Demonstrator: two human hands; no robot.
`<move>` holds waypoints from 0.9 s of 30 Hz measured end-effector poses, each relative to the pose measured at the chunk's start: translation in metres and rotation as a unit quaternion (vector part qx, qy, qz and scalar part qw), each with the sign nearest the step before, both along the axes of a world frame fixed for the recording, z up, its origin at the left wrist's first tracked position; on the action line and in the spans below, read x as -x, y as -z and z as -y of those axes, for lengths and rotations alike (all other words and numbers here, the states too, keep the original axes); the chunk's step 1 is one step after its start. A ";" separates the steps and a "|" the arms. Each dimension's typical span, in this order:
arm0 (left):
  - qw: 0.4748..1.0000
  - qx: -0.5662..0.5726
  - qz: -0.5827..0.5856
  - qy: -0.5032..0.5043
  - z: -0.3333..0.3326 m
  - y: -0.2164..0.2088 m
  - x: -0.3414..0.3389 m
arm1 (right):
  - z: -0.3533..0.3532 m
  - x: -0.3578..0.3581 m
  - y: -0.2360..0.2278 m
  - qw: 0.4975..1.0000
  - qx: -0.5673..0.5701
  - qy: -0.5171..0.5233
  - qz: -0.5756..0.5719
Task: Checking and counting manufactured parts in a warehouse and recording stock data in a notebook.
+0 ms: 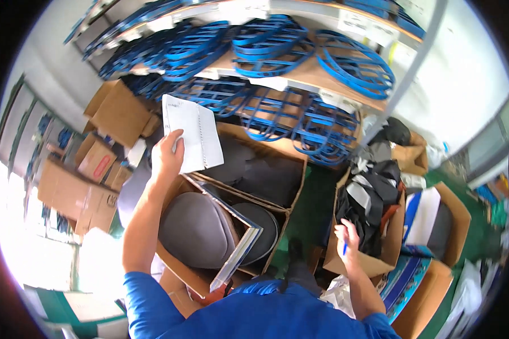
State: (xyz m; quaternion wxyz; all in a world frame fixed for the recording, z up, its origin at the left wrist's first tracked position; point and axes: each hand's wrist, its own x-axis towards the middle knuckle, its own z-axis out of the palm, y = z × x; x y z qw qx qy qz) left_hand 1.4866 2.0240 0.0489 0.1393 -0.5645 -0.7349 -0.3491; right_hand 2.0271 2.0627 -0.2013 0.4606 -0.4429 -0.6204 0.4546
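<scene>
My left hand (168, 153) is closed on a white paper sheet (191, 131) with a printed row down it, raised over the boxes. My right hand (348, 238) pinches a blue pen (345, 248), close to the near side of a carton of black fabric scraps (373, 198). Beneath my left forearm, an open carton holds grey rounded pads (193, 230). A dark round piece (259, 229) lies to their right, past a thin, pale-edged panel (244, 247). Behind these, another open carton holds dark grey sheets (271, 178).
Ahead stands a shelf rack with stacked blue oval frames (356, 62) and a slanting metal post (407, 79). Brown cartons (68, 192) are piled at the left. More open boxes (452, 220) stand at the right. Green floor (316, 195) shows between the cartons.
</scene>
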 end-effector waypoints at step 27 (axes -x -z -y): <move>0.600 0.068 0.029 -0.796 0.182 -0.065 -0.304 | -0.510 0.598 0.041 0.829 -0.300 -0.370 0.292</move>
